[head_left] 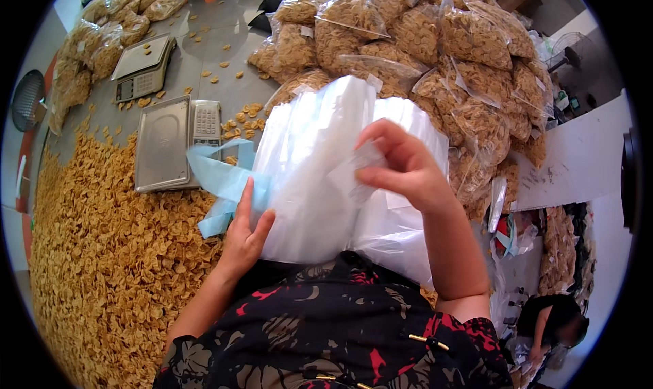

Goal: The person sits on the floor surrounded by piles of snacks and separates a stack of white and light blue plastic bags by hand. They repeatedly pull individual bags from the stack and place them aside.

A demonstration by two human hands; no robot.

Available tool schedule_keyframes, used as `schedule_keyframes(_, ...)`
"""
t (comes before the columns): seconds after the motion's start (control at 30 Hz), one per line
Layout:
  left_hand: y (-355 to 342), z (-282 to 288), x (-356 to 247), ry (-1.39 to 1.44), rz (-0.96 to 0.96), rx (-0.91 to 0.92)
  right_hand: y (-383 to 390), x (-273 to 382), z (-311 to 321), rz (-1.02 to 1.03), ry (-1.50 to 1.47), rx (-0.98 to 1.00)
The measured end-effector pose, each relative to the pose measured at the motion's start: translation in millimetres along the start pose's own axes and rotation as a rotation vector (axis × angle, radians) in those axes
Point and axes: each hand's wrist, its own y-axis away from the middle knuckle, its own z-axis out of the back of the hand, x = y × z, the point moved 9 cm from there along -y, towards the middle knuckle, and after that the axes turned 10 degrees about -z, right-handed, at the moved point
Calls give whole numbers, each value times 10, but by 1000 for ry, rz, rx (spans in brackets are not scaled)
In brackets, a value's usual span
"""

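A thick stack of clear plastic bags point(299, 205) lies spread in front of my body. My right hand point(411, 171) is above it, thumb and fingers pinching a small white slip point(348, 173), blurred at its edges. At the stack's left edge my left hand point(246, 236) rests with its fingers stretched out and thumb apart. Its fingertips touch light blue plastic point(228, 177), which has loop-like strips and sits partly against the stack. A second portion of the clear bags point(391, 236) lies beneath my right forearm.
Loose golden-brown chips point(122, 253) heap up at the left. Two scales, a nearer scale point(163, 144) and a farther scale point(143, 66), stand beyond them. Filled clear bags point(422, 42) pile up at the back right. Another person point(551, 324) bends over at the lower right.
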Motion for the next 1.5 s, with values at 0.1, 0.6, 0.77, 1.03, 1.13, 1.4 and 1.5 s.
schedule_keyframes(0.1, -101, 19, 149, 43, 52, -24, -242, -12, -249, 11, 475, 62)
schedule_keyframes(0.6, -54, 626, -317, 383, -248, -628, 23, -136, -791, 369, 1166, -453)
schedule_keyframes(0.77, -45, 764, -309, 429, -277, -628, -150, -512, -539, 424, 827, -478)
schedule_keyframes(1.03, -135, 384, -151, 453, -171, -399, 1598, -946, 762, 117, -300, -1153)
schedule_keyframes(1.13, -148, 542, -123, 499, -157, -473, 2445, -1668, 1309, 77, -727, -1216)
schedule_keyframes(1.4, -109, 506, -928, 690, -157, -319, 756, 697, -235, 471, 562, -355)
schedule_keyframes(1.5, -12, 434, -1115, 732, -153, -238, 45, 452, -1102, 383, 562, 177)
